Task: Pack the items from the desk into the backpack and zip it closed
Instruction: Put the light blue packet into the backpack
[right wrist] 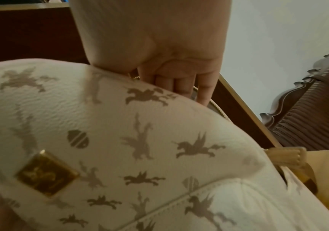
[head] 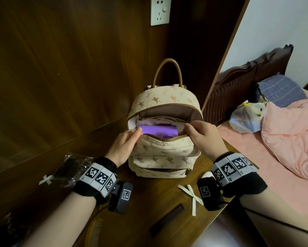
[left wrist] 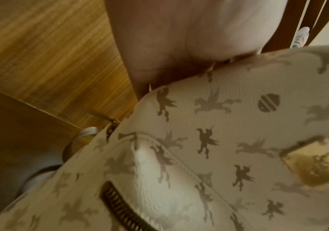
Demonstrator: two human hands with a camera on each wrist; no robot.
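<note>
Currently: backpack (head: 163,139) upright mid-bench (head: 167,202), main zip open, purple item (head: 158,130) inside | your left hand (head: 122,145) pinches the near rim's left end | your right hand (head: 205,138) grips its right end, fingers curled over | comb (head: 166,222), ribbon bow (head: 191,196) lie near; dark packet (head: 69,168) left.

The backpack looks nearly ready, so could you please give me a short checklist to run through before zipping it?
1. Backpack upright on the desk: ok.
2. Main zipper open: ok.
3. Purple item below the zipper line: cannot tell.
4. Left hand and right hand holding the opening's rim: ok.
5. Desk items all packed: not ok; comb, ribbon bow and plastic packet remain out.
</note>
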